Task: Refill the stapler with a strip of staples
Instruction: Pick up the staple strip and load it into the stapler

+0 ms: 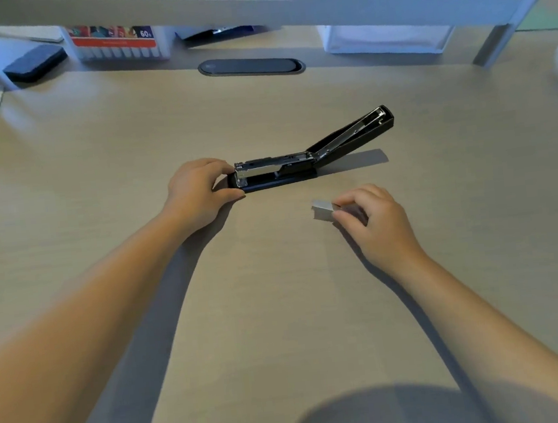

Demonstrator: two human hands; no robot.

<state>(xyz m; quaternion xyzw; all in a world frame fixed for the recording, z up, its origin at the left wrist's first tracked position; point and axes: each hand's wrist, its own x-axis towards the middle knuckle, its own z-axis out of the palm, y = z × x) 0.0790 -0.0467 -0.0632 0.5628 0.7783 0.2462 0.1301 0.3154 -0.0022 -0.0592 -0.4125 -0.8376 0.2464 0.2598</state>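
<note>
A black stapler (287, 169) lies on the wooden desk (278, 280) with its top arm swung open up and to the right, baring the metal staple channel. My left hand (200, 192) grips the stapler's left front end between thumb and fingers. To the right and nearer me, my right hand (375, 222) pinches a short silver strip of staples (323, 209) at its right end. The strip's left end sticks out of my fingers, low over the desk; I cannot tell if it touches the surface.
A white monitor riser (318, 10) spans the back of the desk. Beneath it sit a box of markers (119, 43), a dark case (34, 63) and a white box (387, 39). A dark oval cable grommet (250, 66) lies behind the stapler.
</note>
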